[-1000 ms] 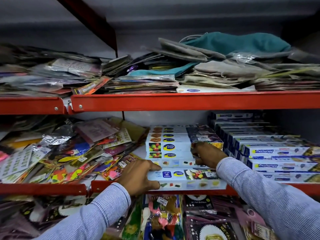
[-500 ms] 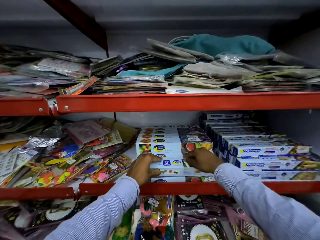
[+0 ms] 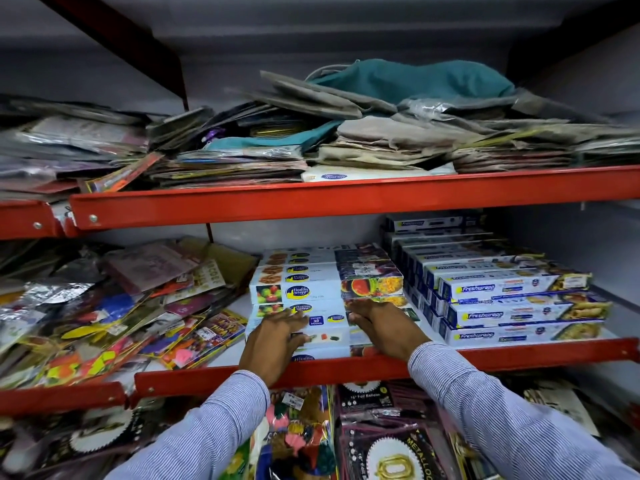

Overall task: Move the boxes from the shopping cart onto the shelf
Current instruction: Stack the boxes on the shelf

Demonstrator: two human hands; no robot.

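**Hands flat on the box stack, middle shelf**

Sleeves of blue-and-white stripe come in from 6 and 5 o'clock, crossing packets of foil balloons (image 3: 391, 441) on the lowest level. Beyond them, at picture centre, both hands rest on the stack of white wrap boxes (image 3: 325, 327) that sits on the middle shelf (image 3: 346, 370), just behind its red front lip. The left hand (image 3: 273, 344) lies palm down on the front faces of the lower boxes, fingers (image 3: 294, 315) spread and pointing to 1 o'clock, gripping nothing. The right hand (image 3: 384, 327) lies at 3 o'clock of the left one, palm also down, fingers held together and pressed to the box face; it too pinches nothing.

At 9 o'clock of the stack, a loose heap of coloured party packets (image 3: 114, 313) slopes across the same shelf. At 3 o'clock, just beside the stack, stepped rows of blue-and-white Freshwrapp boxes (image 3: 512, 306) run back toward the wall.

Farther up, at 12 o'clock, the upper shelf (image 3: 311, 199) carries flat piles of paper and plastic bags (image 3: 398, 143), with a teal cloth bag (image 3: 412, 81) on top.
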